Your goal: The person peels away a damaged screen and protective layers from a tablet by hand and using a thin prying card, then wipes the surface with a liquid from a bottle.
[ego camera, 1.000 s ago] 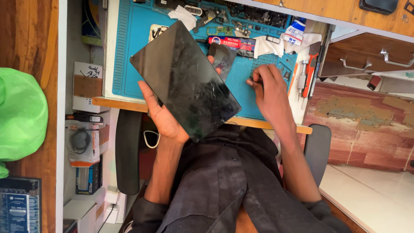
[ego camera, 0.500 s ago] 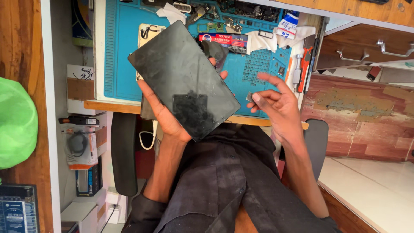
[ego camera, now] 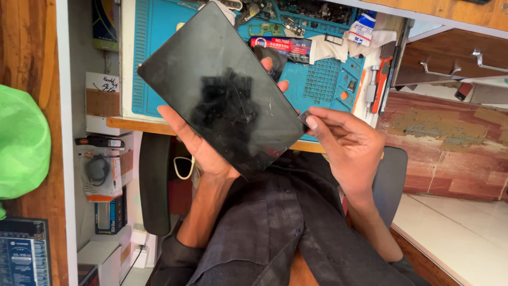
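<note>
A black tablet (ego camera: 219,87) with a cracked, dusty screen is held up in front of me, tilted, screen toward the camera. My left hand (ego camera: 198,145) supports it from underneath, with fingertips showing past its right edge. My right hand (ego camera: 346,145) pinches a small dark flat piece (ego camera: 304,119) between thumb and fingers and presses it against the tablet's right edge.
A blue work mat (ego camera: 328,79) on the wooden desk carries small parts, a tube, white tissue and a red-handled tool (ego camera: 382,77). Boxes and packaged goods (ego camera: 103,169) sit on the left. A green object (ego camera: 21,143) is at the far left. A chair armrest (ego camera: 154,180) is below the desk.
The tablet has come closer and higher in view. My right hand left the mat, picked up a small dark piece and moved to the tablet's right edge.
</note>
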